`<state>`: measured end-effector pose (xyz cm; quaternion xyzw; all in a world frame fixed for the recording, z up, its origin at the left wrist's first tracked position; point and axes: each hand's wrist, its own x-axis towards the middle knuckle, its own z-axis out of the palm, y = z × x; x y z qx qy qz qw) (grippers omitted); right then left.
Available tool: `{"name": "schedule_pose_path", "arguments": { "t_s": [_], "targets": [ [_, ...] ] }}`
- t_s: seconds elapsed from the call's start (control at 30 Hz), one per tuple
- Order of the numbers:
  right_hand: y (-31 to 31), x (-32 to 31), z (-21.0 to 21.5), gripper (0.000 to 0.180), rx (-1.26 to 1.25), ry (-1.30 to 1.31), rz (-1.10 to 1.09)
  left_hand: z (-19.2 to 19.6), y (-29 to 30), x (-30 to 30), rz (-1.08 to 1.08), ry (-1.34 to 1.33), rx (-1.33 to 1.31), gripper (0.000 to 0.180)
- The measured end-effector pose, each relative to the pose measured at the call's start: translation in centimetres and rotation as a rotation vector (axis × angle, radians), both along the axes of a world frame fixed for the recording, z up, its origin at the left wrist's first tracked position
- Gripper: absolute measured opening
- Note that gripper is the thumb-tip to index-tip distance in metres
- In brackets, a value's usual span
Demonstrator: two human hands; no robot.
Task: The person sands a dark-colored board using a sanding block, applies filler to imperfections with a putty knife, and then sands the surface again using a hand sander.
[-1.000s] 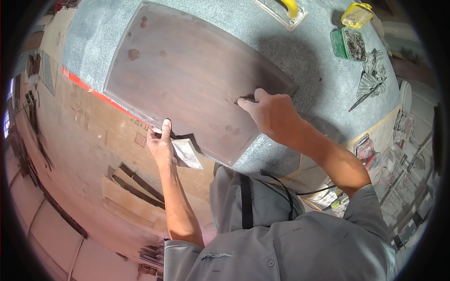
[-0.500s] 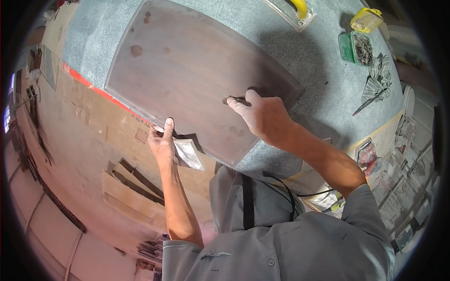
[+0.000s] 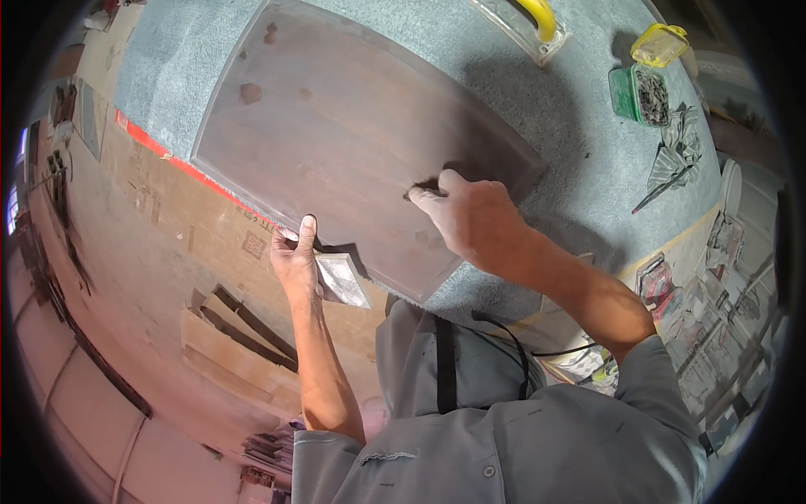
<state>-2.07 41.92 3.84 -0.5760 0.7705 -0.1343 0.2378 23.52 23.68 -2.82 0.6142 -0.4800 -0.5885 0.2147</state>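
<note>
A large brown-grey panel [image 3: 353, 126] with a raised border and a few dark spots lies flat on a table covered in blue-grey carpet. At the panel's near left edge my left hand [image 3: 294, 260] is closed, thumb up, around a small flat board [image 3: 342, 281] smeared with white. My right hand [image 3: 470, 214] is pinched, with its fingertips low over the panel's right half. Whatever sits between those fingers is hidden by the hand and a dark shadow.
Beyond the panel lies a clear plate with a yellow handle [image 3: 544, 21]. To the right stand a green tub [image 3: 640, 94] of grey scraps, its yellow lid [image 3: 659, 44] and a crumpled bag [image 3: 678, 151]. Cardboard strips [image 3: 239, 336] lie at lower left.
My right hand has shifted slightly right and down over the panel, and the dark bit at its fingertips shows less. My left hand keeps its hold on the board.
</note>
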Motion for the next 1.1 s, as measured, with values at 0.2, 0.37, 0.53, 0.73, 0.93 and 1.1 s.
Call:
{"name": "schedule_pose_path", "arguments": {
  "t_s": [0.2, 0.37, 0.53, 0.73, 0.93, 1.1],
  "targets": [
    [-0.9, 1.2, -2.1, 0.042, -0.162, -0.07, -0.02, -0.7, -0.2, 0.9, -0.022, -0.021, 0.007, 0.033],
    [-0.6, 1.4, -1.5, 0.043, -0.16, -0.031, -0.006, -0.1, 0.1, 0.2, 0.021, 0.005, 0.02, 0.03],
    [-1.4, 1.4, -1.4, 0.034, -0.136, -0.052, -0.011, 0.2, -0.1, -0.1, 0.001, 0.031, 0.055, 0.028],
    [-2.0, 0.7, -1.3, 0.043, -0.117, 0.001, -0.069, -0.6, -0.3, 1.0, -0.02, -0.009, 0.04, 0.03],
    [-1.2, 0.3, -1.4, 0.046, -0.16, -0.044, -0.036, 0.7, 0.0, -0.2, 0.016, 0.013, 0.055, 0.032],
    [-2.1, 0.1, -1.5, 0.033, -0.153, -0.053, -0.067, 0.2, 0.0, -0.3, 0.02, 0.062, 0.037, 0.03]
  ]
}}
